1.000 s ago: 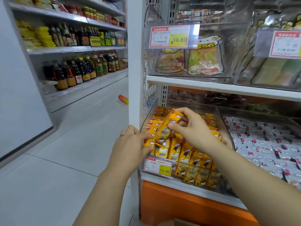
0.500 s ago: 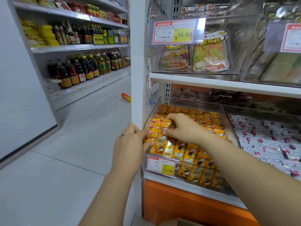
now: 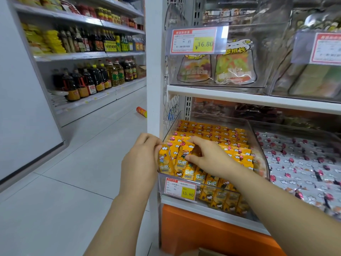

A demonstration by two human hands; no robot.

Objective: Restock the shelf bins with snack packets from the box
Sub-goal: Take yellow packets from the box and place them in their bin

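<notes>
Packets (image 3: 181, 159) branded 乐吧 (bin tag (image 3: 180, 188) reads 15.80) are pinched by left hand (image 3: 140, 163) and right hand (image 3: 208, 157).

Upper bin price tag (image 3: 193, 41): I read "¥16.80" on its yellow patch, with "斤" beside it.
Lower bin price tag (image 3: 180, 188): I read "15.80".
Yellow snack packets (image 3: 180, 163): "乐吧".
Clear pouches (image 3: 235, 69): "多班长", as far as I can make out.
Far right tag (image 3: 325, 48): too blurred for me.
</notes>
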